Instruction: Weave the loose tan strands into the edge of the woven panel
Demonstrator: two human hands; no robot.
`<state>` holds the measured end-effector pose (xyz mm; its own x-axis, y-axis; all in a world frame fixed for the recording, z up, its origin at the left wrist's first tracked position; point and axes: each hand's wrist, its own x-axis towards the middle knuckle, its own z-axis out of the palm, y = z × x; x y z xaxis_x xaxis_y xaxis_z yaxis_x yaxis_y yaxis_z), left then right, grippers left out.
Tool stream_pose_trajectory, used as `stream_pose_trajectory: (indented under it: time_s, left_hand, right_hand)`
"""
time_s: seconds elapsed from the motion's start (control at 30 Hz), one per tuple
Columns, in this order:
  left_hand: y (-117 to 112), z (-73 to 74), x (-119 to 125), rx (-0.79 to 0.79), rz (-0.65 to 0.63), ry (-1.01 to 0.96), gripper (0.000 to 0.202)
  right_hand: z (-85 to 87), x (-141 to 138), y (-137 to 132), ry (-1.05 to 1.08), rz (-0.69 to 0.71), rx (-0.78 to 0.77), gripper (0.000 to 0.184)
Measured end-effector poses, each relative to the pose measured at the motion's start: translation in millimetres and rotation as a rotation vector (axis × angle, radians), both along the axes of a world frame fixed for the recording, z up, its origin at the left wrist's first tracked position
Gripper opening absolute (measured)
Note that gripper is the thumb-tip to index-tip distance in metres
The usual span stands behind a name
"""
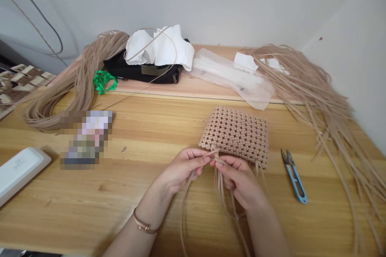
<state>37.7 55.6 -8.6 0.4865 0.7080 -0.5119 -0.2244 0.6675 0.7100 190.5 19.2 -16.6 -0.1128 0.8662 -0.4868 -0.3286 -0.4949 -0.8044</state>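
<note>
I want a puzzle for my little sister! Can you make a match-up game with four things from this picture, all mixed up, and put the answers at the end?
Things:
1. Weave
2. Snips
3. Bracelet
4. Black bag

Clues:
A. Round the left arm
B. Under something white
C. Tan and full of little holes
D. Blue, lying to the right of the right hand

Right pairs: 1-C, 2-D, 3-A, 4-B

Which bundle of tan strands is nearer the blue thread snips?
The loosely fanned bundle on the right: its ends trail beside the snips. The other bundle curves in a loop at far left.
</note>
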Motion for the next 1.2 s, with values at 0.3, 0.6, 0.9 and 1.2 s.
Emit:
stream_pose_trajectory:
  time_s: [0.3, 0.6, 0.9, 1.2]
  left_hand:
    - [0.7, -1.4, -0.4, -0.034, -0.010, -0.006, 0.024]
    - [1.4, 0.4, 0.0, -0.117, -0.044, -0.124, 0.018]
    - [1.0, -2.9, 0.5, -0.160, -0.068, -0.203, 0.008]
    - [1.4, -4.6, 1.4, -0.171, -0.040, -0.203, 0.012]
  right_hand:
    - [-1.4, -1.1, -0.9, -0.036, 0.001, -0.005, 0.022]
    - [-2.1, -2.5, -1.5, -0.060, 0.004, -0.005, 0.025]
    - [-3.7, -2.1, -2.0, -0.046, -0.004, 0.000, 0.023]
    - [-1.8, -4.1, -2.1, -0.047, -0.012, -0.013, 0.023]
